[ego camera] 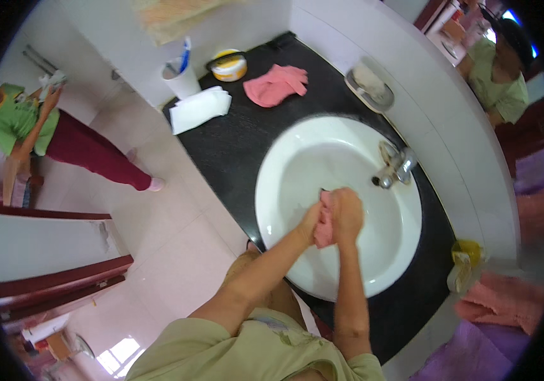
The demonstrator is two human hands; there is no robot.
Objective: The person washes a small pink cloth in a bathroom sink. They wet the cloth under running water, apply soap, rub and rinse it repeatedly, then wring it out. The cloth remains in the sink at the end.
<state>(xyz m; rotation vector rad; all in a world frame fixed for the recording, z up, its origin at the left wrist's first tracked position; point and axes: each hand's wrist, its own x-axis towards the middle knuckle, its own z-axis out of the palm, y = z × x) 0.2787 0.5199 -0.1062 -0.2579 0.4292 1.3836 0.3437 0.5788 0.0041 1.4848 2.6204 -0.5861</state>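
Over the white washbasin [272, 162], both of my hands grip a bunched pink cloth [323, 234]. My left hand [311, 223] is closed around its left side. Pressed against the right side is my right hand [348, 216], its fingers curled over the cloth. A small dark bit shows at the cloth's upper end; I cannot tell what it is. The chrome faucet [398, 169] stands on the basin's right rim, a little beyond my right hand.
On the black countertop [224, 152] are a pink glove-like cloth [276, 85], folded white cloth or paper [200, 108], a toothbrush cup [181, 81] and a tub [229, 69]. A soap dish [369, 88] and yellow container [467, 252] border the wall. Another person [29, 119] stands at left.
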